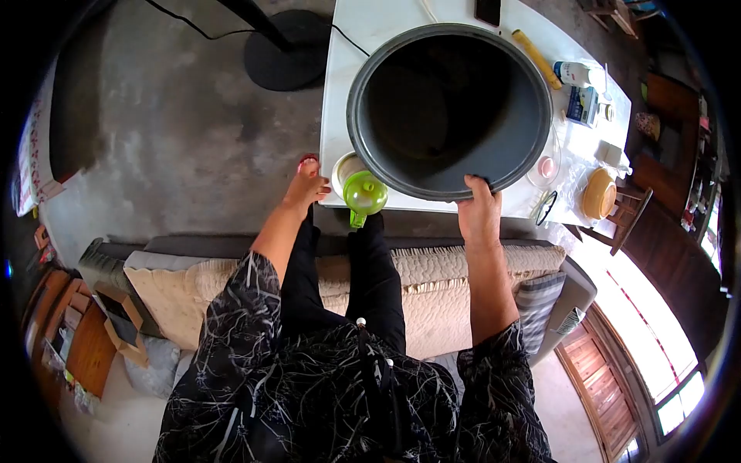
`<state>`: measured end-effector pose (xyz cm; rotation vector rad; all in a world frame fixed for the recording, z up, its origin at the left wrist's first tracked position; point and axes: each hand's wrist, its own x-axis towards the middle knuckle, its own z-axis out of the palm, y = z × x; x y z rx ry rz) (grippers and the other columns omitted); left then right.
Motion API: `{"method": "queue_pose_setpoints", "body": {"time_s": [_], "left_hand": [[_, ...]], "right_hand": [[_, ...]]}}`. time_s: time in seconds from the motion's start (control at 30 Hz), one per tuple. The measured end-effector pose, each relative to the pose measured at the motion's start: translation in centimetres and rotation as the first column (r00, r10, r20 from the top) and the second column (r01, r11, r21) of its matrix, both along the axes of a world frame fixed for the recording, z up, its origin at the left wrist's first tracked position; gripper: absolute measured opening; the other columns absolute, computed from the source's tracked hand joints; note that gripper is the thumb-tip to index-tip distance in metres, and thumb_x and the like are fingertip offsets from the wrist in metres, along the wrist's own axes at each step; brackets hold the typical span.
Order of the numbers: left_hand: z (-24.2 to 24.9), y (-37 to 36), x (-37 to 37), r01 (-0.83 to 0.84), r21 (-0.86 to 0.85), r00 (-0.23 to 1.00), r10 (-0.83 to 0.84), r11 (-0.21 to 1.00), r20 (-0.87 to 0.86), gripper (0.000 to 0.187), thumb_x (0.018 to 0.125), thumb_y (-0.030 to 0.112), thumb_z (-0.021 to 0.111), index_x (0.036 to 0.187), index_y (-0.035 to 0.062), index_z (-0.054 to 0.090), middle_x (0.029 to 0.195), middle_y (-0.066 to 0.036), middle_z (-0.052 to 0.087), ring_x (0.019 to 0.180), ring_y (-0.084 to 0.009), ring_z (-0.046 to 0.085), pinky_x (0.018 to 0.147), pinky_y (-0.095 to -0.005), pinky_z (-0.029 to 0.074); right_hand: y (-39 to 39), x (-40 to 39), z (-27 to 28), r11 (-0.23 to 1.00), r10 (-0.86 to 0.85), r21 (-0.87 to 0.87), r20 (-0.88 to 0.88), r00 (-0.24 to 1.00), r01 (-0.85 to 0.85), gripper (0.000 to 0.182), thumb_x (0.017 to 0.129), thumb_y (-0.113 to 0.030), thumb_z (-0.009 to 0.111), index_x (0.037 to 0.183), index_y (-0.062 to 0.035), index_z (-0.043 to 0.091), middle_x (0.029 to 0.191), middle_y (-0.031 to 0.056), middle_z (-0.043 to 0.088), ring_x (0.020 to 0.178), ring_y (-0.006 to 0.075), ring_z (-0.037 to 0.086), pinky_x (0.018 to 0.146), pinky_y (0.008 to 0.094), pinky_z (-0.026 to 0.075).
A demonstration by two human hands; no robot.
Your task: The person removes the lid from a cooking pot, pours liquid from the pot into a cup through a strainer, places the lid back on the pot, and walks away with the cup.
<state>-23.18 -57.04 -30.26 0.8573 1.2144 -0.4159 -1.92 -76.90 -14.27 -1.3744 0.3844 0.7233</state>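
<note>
Seated person at a white table (386, 19), seen from above. The large grey pot (463, 154) occupies the left part of the tabletop, its mouth toward the viewer and its lower rim at the near edge; whether its base rests flat or is tilted cannot be told. The right hand (481, 212) is closed on this lower rim, thumb over the lip, the other fingers mostly hidden beneath. The left hand (307, 187), apart from the pot, lies just beyond the near left corner, fingers partly curled about a small red object (309, 159); how firmly it is held cannot be told. Between left hand and pot, a green vessel (365, 193) overhangs the near edge, overlapping a white bowl (340, 166). Along the right side stand a white bottle (575, 75) and a blue box (583, 106). The step in hand is judged to be steadying the pot single-handed; shifting it would call for a second hold on the rim, clear of the green vessel.
</note>
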Motion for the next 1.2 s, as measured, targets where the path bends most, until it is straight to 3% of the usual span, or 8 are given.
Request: {"method": "queue_pose_setpoints", "body": {"time_s": [0.1,0.13,0.2,0.27,0.4,0.5,0.73,1.2], "left_hand": [[2.3,-3.1,-3.2,0.248,0.313,0.969,-0.230,0.917,-0.093,0.029,0.080,0.013,0.049,0.106,0.0046,0.058,0.088,-0.006,0.055,0.067,-0.0128,0.053,0.059,-0.0243,0.044],[3.0,-4.6,-4.1,0.224,0.369,0.965,-0.259,0.902,0.048,0.027,0.080,0.017,0.050,0.101,0.0040,0.060,0.084,-0.004,0.055,0.066,-0.0124,0.052,0.057,-0.0234,0.044],[8.2,-6.1,-2.5,0.198,0.307,0.939,-0.270,0.931,0.212,0.033,0.081,0.028,0.052,0.100,0.0035,0.061,0.079,-0.003,0.056,0.066,-0.0116,0.052,0.055,-0.0237,0.043],[11.5,-7.1,-0.5,0.196,0.308,0.960,-0.246,0.931,0.132,0.037,0.082,0.037,0.054,0.094,0.0034,0.060,0.074,-0.001,0.053,0.065,-0.0109,0.051,0.055,-0.0246,0.044],[10.1,-7.8,0.1,0.307,0.323,0.938,-0.343,0.895,0.059,0.042,0.082,0.037,0.058,0.078,-0.0049,0.059,0.067,-0.009,0.058,0.064,-0.0150,0.054,0.059,-0.0287,0.042],[8.1,-8.1,-0.8,0.279,0.187,0.948,-0.302,0.942,0.106,0.044,0.081,0.046,0.056,0.091,0.0027,0.058,0.072,0.000,0.051,0.063,-0.0092,0.049,0.057,-0.0221,0.044],[8.8,-7.2,-1.3,0.203,0.054,0.947,-0.210,0.978,0.244,0.038,0.084,0.037,0.057,0.093,0.0002,0.058,0.078,-0.001,0.056,0.065,-0.0082,0.051,0.063,-0.0215,0.045],[7.7,-7.1,-2.3,0.182,0.346,0.829,-0.333,0.920,0.450,0.024,0.082,0.019,0.061,0.097,-0.0007,0.061,0.085,-0.006,0.064,0.075,-0.0099,0.058,0.069,-0.0208,0.047]], "right_hand": [[-0.2,-0.1,0.4,1.000,-0.011,0.029,0.033,0.999,0.010,0.029,0.075,-0.006,0.054,0.103,0.0004,0.049,0.095,0.0070,0.053,0.085,0.0192,0.052,0.071,0.0325,0.045],[-0.2,-0.3,0.7,0.999,-0.030,0.014,0.027,0.999,0.030,0.030,0.075,-0.006,0.053,0.103,0.0000,0.049,0.095,0.0071,0.053,0.084,0.0195,0.053,0.069,0.0328,0.045],[-0.3,-0.8,1.4,0.999,-0.052,0.003,0.031,0.998,0.052,0.030,0.075,-0.006,0.053,0.104,-0.0004,0.048,0.095,0.0072,0.053,0.084,0.0198,0.053,0.068,0.0330,0.045],[-0.8,-0.8,1.3,0.998,-0.065,0.004,0.043,0.997,0.064,0.030,0.075,-0.006,0.053,0.104,-0.0011,0.047,0.094,0.0079,0.053,0.082,0.0208,0.053,0.064,0.0344,0.046],[-0.8,-0.9,2.5,0.997,-0.079,0.020,0.026,0.996,0.079,0.030,0.075,-0.006,0.052,0.104,-0.0015,0.047,0.092,0.0092,0.054,0.080,0.0222,0.054,0.060,0.0355,0.046],[-1.3,-1.0,2.4,0.998,-0.056,0.030,0.027,0.998,0.055,0.030,0.075,-0.007,0.052,0.103,-0.0014,0.047,0.091,0.0097,0.054,0.079,0.0226,0.054,0.059,0.0353,0.046],[-1.5,-1.5,2.0,0.996,-0.088,0.012,0.034,0.996,0.088,0.029,0.075,-0.007,0.053,0.103,-0.0025,0.047,0.091,0.0092,0.054,0.077,0.0223,0.054,0.059,0.0360,0.045],[-2.1,-2.6,-0.3,0.990,-0.135,-0.052,-0.008,0.991,0.135,0.030,0.073,-0.007,0.057,0.102,-0.0050,0.049,0.094,0.0021,0.051,0.087,0.0151,0.047,0.070,0.0290,0.039]]}}
